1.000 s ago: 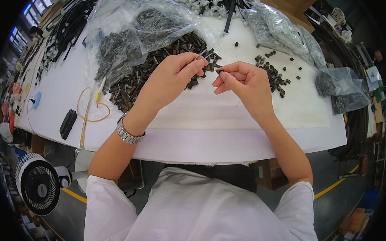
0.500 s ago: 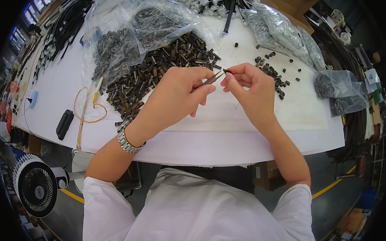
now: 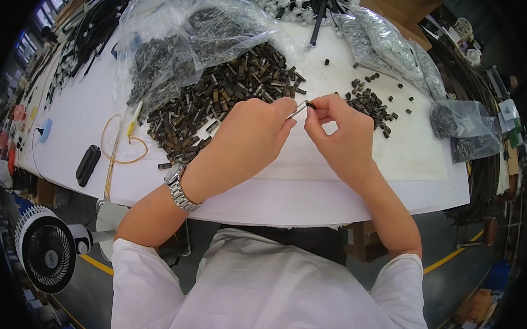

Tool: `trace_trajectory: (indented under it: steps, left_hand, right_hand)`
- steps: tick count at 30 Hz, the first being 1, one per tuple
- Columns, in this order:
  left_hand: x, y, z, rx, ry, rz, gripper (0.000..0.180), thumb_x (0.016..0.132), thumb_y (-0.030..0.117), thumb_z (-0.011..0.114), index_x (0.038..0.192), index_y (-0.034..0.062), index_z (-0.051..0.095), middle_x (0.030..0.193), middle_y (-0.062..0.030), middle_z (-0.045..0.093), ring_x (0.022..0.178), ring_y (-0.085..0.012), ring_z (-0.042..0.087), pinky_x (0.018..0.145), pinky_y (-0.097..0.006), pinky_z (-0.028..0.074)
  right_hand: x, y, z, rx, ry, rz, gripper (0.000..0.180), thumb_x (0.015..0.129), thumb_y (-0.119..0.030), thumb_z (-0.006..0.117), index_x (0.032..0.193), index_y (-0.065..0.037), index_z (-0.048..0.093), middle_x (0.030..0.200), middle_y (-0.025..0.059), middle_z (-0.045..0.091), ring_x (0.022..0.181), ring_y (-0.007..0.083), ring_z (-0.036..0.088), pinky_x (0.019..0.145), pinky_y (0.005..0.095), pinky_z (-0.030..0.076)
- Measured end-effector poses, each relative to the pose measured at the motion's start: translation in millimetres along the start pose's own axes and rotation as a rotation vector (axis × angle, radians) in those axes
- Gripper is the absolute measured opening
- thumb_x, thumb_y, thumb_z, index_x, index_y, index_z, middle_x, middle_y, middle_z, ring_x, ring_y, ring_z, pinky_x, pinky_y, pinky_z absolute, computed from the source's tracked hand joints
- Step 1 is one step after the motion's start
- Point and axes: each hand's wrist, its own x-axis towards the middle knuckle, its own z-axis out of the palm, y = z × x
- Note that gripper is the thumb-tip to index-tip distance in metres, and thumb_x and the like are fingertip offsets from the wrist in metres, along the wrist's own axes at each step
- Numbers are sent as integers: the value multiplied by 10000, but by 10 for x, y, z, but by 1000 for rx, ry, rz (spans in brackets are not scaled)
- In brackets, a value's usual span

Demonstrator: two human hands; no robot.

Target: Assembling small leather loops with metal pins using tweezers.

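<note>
Pinching a small dark piece (image 3: 310, 105) between thumb and fingertip, the right hand (image 3: 347, 128) holds it just right of the big heap of dark pieces (image 3: 214, 102), which I take as my landmark from this distance. A thin two-pronged metal tool (image 3: 298, 109) reaches the piece from the heap's side; whether its tips clamp it or merely touch, I cannot tell. The left hand (image 3: 256, 132), on the heap's near side, has thumb and fingers pressed together on the tool. I judge the step in hand to be working the tips at this one piece. To me, the next move calls for a steady right pinch and a small, careful shift of the left hand. Farther right of the heap I see a smaller cluster of dark pieces (image 3: 371, 105); behind the heap, a clear plastic bag (image 3: 193, 41); left of the heap, a yellow-and-white pen-like thing (image 3: 135, 119).
</note>
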Motion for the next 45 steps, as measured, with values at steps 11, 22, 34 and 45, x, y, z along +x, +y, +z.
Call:
trace_trajectory:
  steps: [11, 22, 34, 45]
  left_hand:
    - [-2, -41, 76, 75, -16, 27, 99, 931, 59, 675, 1003, -9, 678, 724, -232, 653, 695, -433, 673, 619, -489, 514]
    - [26, -87, 55, 82, 95, 91, 113, 938, 47, 683, 1021, -17, 727, 743, -230, 675, 666, -400, 680, 610, -442, 521]
    - [37, -45, -17, 99, 132, 117, 95, 940, 89, 709, 977, 12, 752, 741, -179, 693, 675, -373, 686, 602, -429, 519]
    - [136, -199, -352, -192, -312, 20, 110, 942, 97, 708, 950, 15, 782, 622, -78, 632, 516, -194, 539, 521, -323, 420]
  right_hand:
    - [-27, 23, 40, -283, -3, -198, 137, 850, -30, 791, 932, -50, 683, 745, 64, 752, 633, 191, 743, 553, 286, 550]
    - [-1, 35, 92, -85, 65, -214, 179, 884, -75, 792, 976, -44, 641, 808, 98, 764, 708, 254, 763, 598, 337, 566]
    - [-9, -65, 55, 28, 20, -70, 203, 943, -38, 747, 1116, 9, 653, 969, 161, 779, 881, 286, 792, 731, 358, 602]
    - [-14, -136, -149, 429, -411, 272, 166, 1006, 6, 629, 1166, 47, 651, 1021, 177, 781, 898, 252, 793, 789, 323, 599]
